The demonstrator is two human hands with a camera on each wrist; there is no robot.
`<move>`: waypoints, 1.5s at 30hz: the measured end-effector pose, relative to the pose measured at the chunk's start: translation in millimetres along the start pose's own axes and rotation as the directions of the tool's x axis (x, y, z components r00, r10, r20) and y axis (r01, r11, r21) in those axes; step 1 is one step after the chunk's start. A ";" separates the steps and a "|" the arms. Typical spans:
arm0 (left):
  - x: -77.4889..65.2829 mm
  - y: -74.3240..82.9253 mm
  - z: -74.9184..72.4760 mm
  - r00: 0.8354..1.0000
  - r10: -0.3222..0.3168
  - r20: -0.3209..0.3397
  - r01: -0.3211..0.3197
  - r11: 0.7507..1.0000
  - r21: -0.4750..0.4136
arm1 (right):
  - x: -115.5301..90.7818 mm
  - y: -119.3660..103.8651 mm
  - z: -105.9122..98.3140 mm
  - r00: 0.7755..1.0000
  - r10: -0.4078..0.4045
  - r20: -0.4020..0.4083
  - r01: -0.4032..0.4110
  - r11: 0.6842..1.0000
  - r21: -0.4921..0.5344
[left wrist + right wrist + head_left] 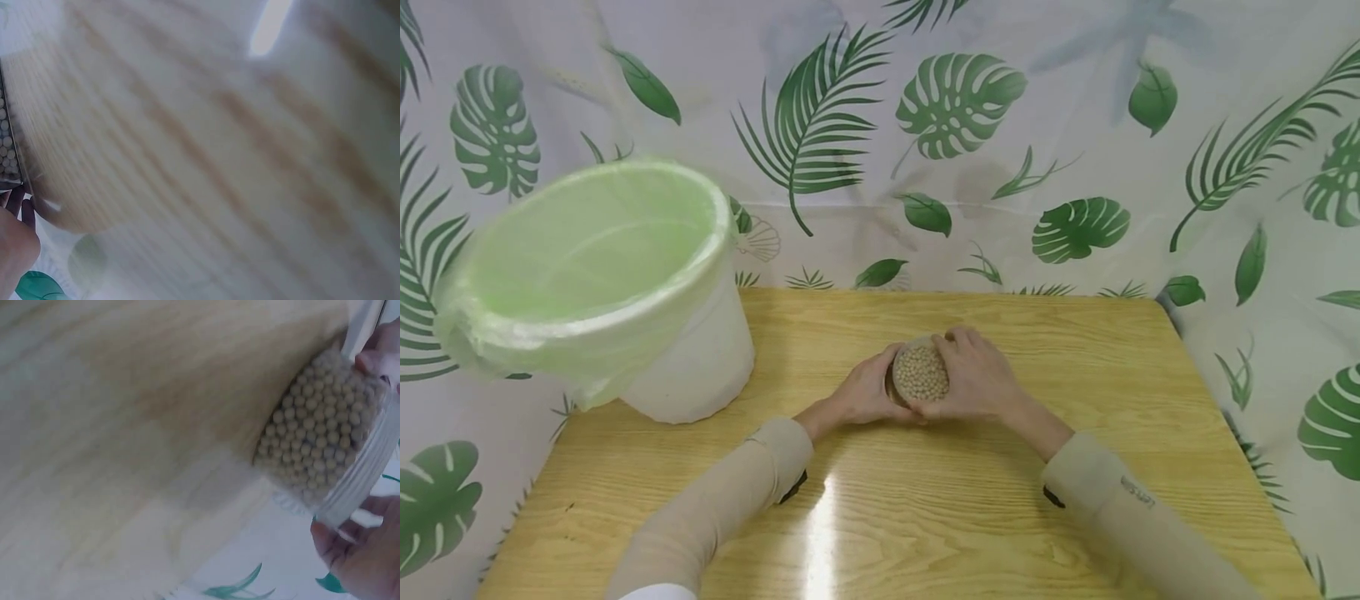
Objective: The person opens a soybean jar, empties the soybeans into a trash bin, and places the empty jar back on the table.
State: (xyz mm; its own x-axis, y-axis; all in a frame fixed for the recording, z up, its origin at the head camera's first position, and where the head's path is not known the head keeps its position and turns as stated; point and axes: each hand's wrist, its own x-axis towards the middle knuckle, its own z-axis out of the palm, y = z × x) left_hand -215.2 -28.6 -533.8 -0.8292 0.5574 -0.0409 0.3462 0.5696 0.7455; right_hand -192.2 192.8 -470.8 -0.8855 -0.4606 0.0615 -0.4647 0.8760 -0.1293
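Observation:
A clear jar of round, pale dried beans (921, 372) is between my two hands above the middle of the table, its round face turned up to the head camera. My left hand (871, 390) grips its left side, with the thumb low at the near edge. From the right, my right hand (976, 375) curls round the other side. In the right wrist view the jar (315, 428) lies tilted, with a whitish ribbed band (362, 465) at one end and fingers at both sides. Only a strip of beans (7, 140) shows in the left wrist view.
On the table's left stands a large white bin (700, 367), lined with a pale green plastic bag (602, 242) folded over its rim. The wood-grain table (910, 517) meets a leaf-print cloth (850, 133) at the back and sides.

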 end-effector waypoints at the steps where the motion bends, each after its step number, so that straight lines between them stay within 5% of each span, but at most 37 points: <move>1: 0.1 -0.1 0.0 1.000 0.000 -0.001 0.000 1.000 0.000 | 0.9 1.8 -0.9 1.000 -0.025 0.009 0.025 1.000 0.004; 9: -1.2 -0.4 -1.7 1.000 -0.001 0.014 0.001 1.000 0.001 | 5.0 13.8 -11.1 0.982 -0.166 0.095 0.161 0.985 0.059; 18: -0.5 -0.1 -0.3 0.999 0.039 0.002 -0.039 0.999 0.007 | -6.9 4.9 -5.4 0.998 0.050 0.050 -0.054 0.996 0.077; 24: -0.1 -0.4 -0.4 1.000 0.023 0.003 -0.023 1.000 0.009 | -6.8 -1.2 -1.8 0.995 0.089 0.032 -0.090 0.995 0.037; 45: -0.9 0.1 -1.0 1.000 0.013 0.012 -0.013 1.000 0.000 | 7.0 11.0 -21.4 0.986 -0.135 0.096 0.134 0.991 0.017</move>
State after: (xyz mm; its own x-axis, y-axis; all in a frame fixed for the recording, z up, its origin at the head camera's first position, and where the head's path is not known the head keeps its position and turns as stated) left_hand -214.9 -29.7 -533.0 -0.8193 0.5720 -0.0389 0.3569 0.5620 0.7462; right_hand -203.6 202.2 -450.6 -0.8098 -0.5865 -0.0169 -0.5792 0.8037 -0.1365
